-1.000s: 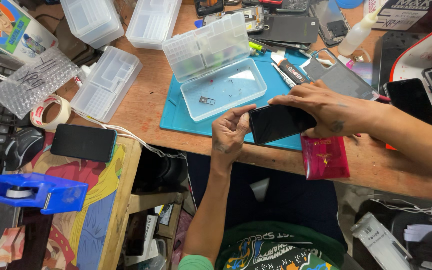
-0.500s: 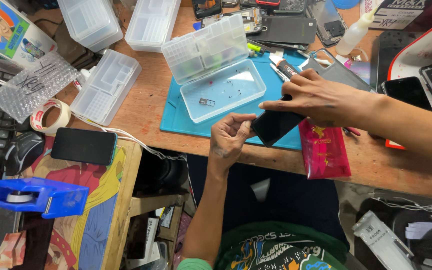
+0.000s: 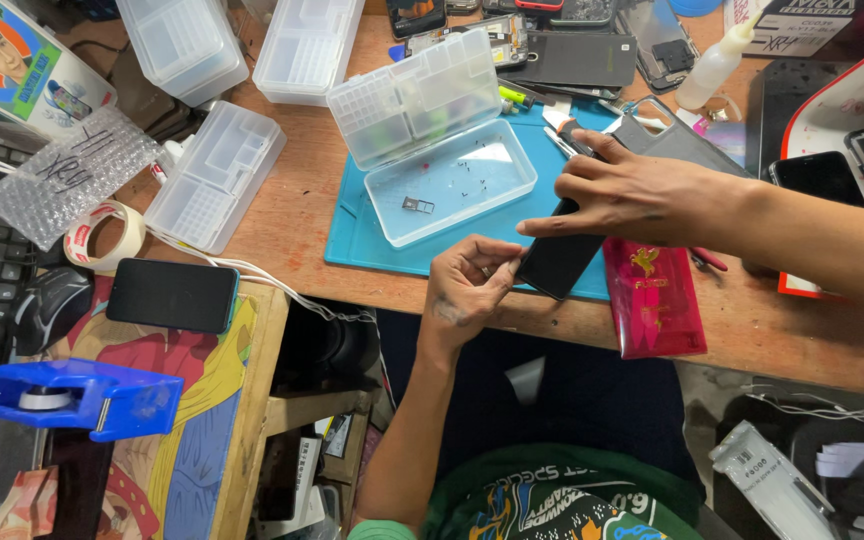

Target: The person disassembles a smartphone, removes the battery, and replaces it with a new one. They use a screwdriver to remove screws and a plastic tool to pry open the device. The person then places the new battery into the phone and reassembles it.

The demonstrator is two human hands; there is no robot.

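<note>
A black phone (image 3: 559, 262) is gripped by the right hand (image 3: 632, 192) over the near edge of the teal mat (image 3: 352, 240). Its lower corner is pinched by the left hand (image 3: 464, 290). Loose screws and a small metal part are noted in the open clear tray (image 3: 452, 185) beyond; reassembly is judged unfinished.

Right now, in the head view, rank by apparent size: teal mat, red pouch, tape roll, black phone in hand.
1. Teal mat
2. Red pouch
3. Black phone, partly hidden by the right hand, so unsure against the pouch
4. Tape roll

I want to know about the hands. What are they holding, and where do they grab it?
The dark phone: right hand grips its upper part, left hand fingers pinch its lower edge.
</note>
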